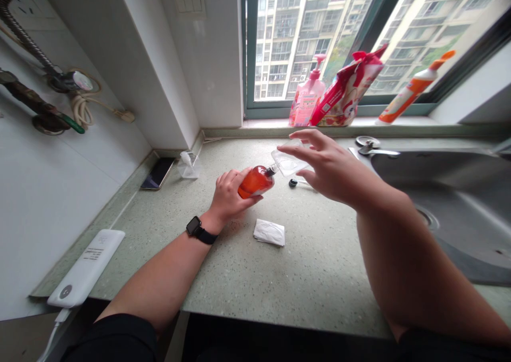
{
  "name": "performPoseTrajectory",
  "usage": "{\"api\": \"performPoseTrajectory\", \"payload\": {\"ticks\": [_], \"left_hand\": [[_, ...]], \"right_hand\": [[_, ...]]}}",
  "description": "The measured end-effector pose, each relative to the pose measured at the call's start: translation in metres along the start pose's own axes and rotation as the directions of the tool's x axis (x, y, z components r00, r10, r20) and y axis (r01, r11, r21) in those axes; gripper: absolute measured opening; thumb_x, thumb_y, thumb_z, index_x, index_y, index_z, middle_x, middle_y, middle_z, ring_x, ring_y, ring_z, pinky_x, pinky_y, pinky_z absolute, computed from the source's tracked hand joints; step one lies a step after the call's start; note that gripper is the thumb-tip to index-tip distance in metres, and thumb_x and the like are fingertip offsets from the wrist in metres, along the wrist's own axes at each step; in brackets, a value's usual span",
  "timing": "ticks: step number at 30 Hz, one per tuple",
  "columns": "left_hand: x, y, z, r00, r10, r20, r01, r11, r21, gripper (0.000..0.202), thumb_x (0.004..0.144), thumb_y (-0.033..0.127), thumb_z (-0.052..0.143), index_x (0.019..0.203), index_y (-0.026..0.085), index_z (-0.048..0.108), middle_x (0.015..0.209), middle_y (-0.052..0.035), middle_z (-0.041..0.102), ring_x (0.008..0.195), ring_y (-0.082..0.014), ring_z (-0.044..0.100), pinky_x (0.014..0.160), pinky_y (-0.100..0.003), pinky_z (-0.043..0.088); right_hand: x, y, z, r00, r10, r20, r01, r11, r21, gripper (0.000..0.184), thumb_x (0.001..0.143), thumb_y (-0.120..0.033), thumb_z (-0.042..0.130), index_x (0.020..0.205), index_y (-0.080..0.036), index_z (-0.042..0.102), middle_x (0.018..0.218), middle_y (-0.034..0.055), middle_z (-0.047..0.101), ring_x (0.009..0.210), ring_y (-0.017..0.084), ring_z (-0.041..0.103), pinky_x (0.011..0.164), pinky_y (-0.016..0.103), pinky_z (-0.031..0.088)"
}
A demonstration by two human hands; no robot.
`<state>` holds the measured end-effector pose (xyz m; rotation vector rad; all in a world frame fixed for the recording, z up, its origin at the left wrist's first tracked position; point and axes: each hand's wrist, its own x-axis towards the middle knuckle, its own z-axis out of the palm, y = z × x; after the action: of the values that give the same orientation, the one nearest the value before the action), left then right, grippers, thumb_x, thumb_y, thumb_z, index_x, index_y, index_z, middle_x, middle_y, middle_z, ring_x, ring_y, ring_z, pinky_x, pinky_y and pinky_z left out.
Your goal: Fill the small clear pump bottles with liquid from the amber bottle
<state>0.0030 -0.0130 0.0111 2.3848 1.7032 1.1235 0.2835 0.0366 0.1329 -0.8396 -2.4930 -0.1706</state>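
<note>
Speckled green stone bench (pixel 303 277), kitchen corner, white tiled walls, big window at the far end.

White power bank (pixel 85 269) sits well left of the orange bottle (pixel 255 182) and nearer me, at the bench edge with its cable dropping off. A folded white packet (pixel 269 231) lies flat just on the near side of the bottle.

My left hand (pixel 231 194), with a black watch (pixel 194 227) on the wrist, is wrapped tight round the orange bottle. The bottle is tipped on its side just above the bench, neck pointing right.

My right hand (pixel 323 165) is right of the bottle, fingers spread wide. Its thumb and forefinger lightly pinch a clear pouch (pixel 288 162) that meets the bottle's neck.

A black cap (pixel 293 183) lies on the bench just right of the bottle, under the pouch. The steel sink (pixel 459 202) is well right of the bottle.

Left of the bottle and slightly beyond it, a phone (pixel 158 173) lies face up by the wall, with a small clear container (pixel 188 165) beside it.

Beyond the bottle on the windowsill (pixel 259 123) stand a pink pump bottle (pixel 307 96), a red refill bag (pixel 345 93) and a leaning orange-and-white bottle (pixel 411 93). Apartment blocks show outside.
</note>
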Motion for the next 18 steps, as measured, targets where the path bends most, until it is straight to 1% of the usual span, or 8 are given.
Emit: {"api": "performPoseTrajectory", "payload": {"ticks": [6,12,18], "left_hand": [[-0.0001,0.0003,0.0003,1.0,0.016,-0.02,-0.017,1.0,-0.021,0.082,0.088,0.07,0.08,0.153,0.025,0.059,0.124,-0.0105,0.072,0.111,-0.0307,0.066,0.103,-0.048,0.049],[-0.0011,0.0013,0.0004,1.0,0.007,-0.021,-0.007,1.0,-0.026,0.082,0.088,0.068,0.082,0.154,0.025,0.058,0.125,-0.0105,0.073,0.112,-0.0313,0.067,0.104,-0.05,0.049],[0.0,0.0027,-0.0007,1.0,-0.001,-0.015,0.001,0.999,-0.051,0.083,0.087,0.071,0.081,0.154,0.026,0.058,0.122,-0.0093,0.074,0.11,-0.0308,0.068,0.103,-0.048,0.05]], "right_hand": [[-0.0003,-0.0008,0.0004,1.0,-0.013,-0.013,0.013,1.0,-0.008,0.067,0.093,-0.012,0.07,0.154,-0.037,0.062,0.157,0.0115,0.056,0.137,0.035,0.063,0.112,0.057,0.06],[-0.0002,-0.0024,-0.0007,0.999,-0.028,-0.018,0.028,1.0,-0.011,0.066,0.094,-0.01,0.066,0.154,-0.037,0.062,0.158,0.0114,0.055,0.139,0.035,0.063,0.113,0.059,0.06],[0.0001,-0.006,-0.0028,0.999,-0.033,-0.032,0.032,0.999,-0.016,0.066,0.093,-0.008,0.065,0.153,-0.035,0.062,0.161,0.0119,0.054,0.143,0.036,0.06,0.117,0.06,0.057]]}}
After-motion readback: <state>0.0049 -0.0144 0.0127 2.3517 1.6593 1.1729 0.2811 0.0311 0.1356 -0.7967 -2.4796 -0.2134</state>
